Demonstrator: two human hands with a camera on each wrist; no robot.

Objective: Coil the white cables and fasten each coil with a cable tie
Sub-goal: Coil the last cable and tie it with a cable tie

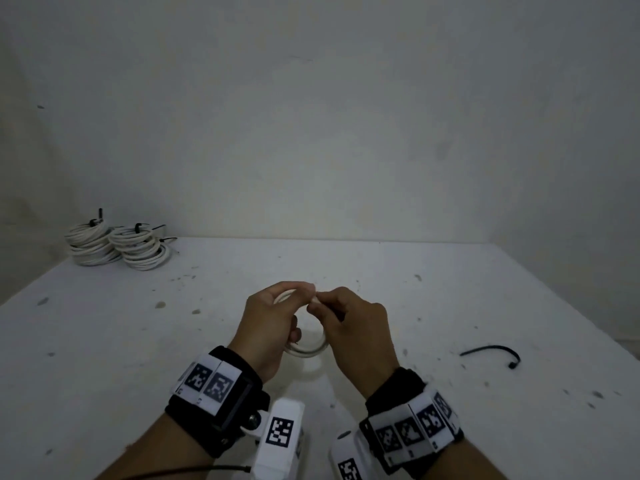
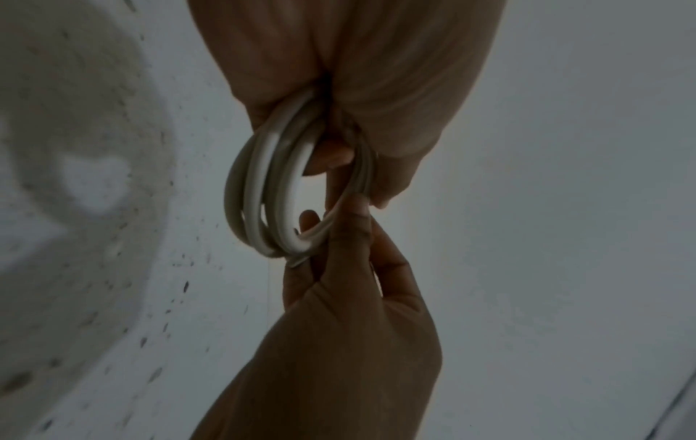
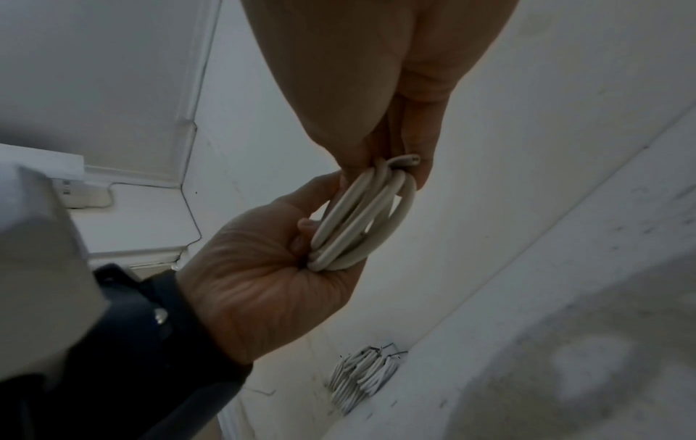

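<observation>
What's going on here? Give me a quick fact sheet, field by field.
In hands: white cable coil, not yet tied
Left hand: grips the coil's side
Right hand: pinches the coil's top near the cable end
Loose cable tie: black, on the table, to the right
Finished coils: stacked, far left corner

From the head view, most of the white cable coil (image 1: 309,351) is covered by the left hand (image 1: 269,327) and right hand (image 1: 353,332), leaving only its near arc showing. How many coils make up the far-left stacks (image 1: 116,249) cannot be counted. Both forearms are cut off by the near edge.
</observation>
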